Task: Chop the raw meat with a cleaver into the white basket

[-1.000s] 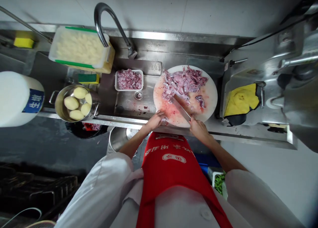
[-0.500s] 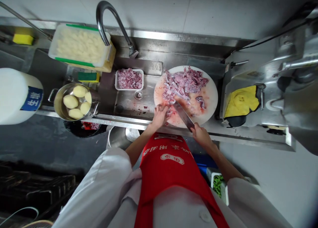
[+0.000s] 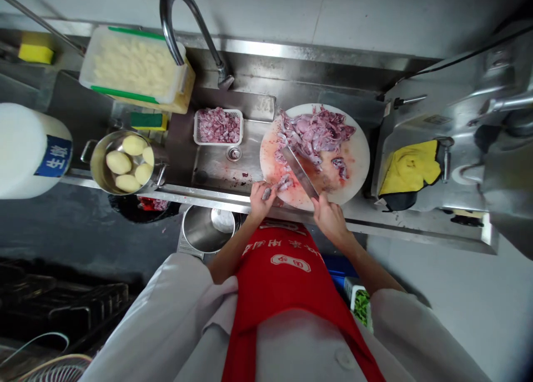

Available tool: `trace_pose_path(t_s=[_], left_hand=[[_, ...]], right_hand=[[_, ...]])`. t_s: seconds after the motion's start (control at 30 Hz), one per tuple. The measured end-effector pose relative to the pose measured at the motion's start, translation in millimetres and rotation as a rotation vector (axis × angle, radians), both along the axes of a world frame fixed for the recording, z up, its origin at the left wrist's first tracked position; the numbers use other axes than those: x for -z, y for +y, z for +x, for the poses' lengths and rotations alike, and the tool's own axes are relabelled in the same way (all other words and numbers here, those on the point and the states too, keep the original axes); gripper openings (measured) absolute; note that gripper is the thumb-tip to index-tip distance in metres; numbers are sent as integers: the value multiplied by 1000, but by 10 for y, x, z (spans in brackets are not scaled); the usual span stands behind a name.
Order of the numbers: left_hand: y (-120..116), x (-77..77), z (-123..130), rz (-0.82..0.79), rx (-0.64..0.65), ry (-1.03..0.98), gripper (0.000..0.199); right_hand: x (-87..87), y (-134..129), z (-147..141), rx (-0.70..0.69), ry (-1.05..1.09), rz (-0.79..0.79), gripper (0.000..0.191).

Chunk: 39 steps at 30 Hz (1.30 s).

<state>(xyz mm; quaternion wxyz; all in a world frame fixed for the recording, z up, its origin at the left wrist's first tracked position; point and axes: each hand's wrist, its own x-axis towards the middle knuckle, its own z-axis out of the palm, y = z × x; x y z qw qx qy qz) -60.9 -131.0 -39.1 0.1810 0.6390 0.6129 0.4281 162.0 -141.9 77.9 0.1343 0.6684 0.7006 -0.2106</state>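
A round white cutting board (image 3: 353,171), stained red, lies on the steel counter. A heap of pinkish raw meat (image 3: 320,129) covers its upper part, and a smaller dark piece (image 3: 340,168) lies apart on the right. My left hand (image 3: 262,199) is closed on a small piece of meat (image 3: 285,182) at the board's lower left edge. My right hand (image 3: 330,215) grips the handle of a knife (image 3: 300,172), whose blade slants up and left over the board, its tip by the heap's lower left side.
Left of the board, a white basket of cut meat (image 3: 219,143) sits in the sink (image 3: 212,168) under a curved faucet (image 3: 194,13). Further left are a pot of peeled potatoes (image 3: 95,171) and a lidded tub (image 3: 166,93). A yellow cloth (image 3: 410,165) lies at right.
My left hand has shifted slightly left and down, with the meat piece now stretching from its fingers. The knife has moved up and left, away from that hand.
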Motion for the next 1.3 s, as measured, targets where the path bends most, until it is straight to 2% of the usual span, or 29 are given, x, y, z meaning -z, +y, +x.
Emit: trace_pose_path(t_s=[0.07, 0.17, 0.23, 0.3, 0.4, 0.47, 0.63, 0.7, 0.8, 0.87, 1.0, 1.13, 1.2, 1.3], left_hand=[[12, 54, 41, 27, 48, 35, 15], [86, 178, 165, 18, 245, 47, 16], [118, 247, 230, 14, 312, 39, 18], [123, 284, 261, -7, 313, 37, 19], [121, 286, 253, -46, 314, 29, 19], [142, 272, 226, -44, 348, 25, 20], [170, 226, 123, 3, 459, 49, 21], [100, 204, 75, 34, 408, 51, 20], [-62, 193, 40, 54, 124, 1, 22], [-133, 217, 70, 18, 22, -5, 22], [-87, 330, 178, -40, 159, 28, 23], [-1, 418, 145, 2, 290, 28, 23], [9, 415, 96, 1, 333, 36, 22], [22, 341, 110, -30, 195, 29, 23]], right_hand=[[54, 147, -205, -21, 30, 38, 45], [189, 302, -387, -68, 59, -38, 43], [243, 281, -343, -89, 51, -92, 39], [240, 158, -193, -90, 30, -134, 34], [190, -44, 20, -69, 13, -201, 30], [184, -60, 22, -62, 19, -200, 29], [193, 354, -298, -65, 85, -113, 31], [129, 488, -359, -83, 103, -114, 33], [34, 466, -389, -56, 86, -40, 41], [44, 369, -445, -40, 91, -17, 46], [232, 309, -675, -76, 91, -98, 44], [365, 499, -820, -86, 131, -65, 36], [346, 539, -732, -88, 175, -63, 31], [252, 344, -334, -88, 234, -123, 27]])
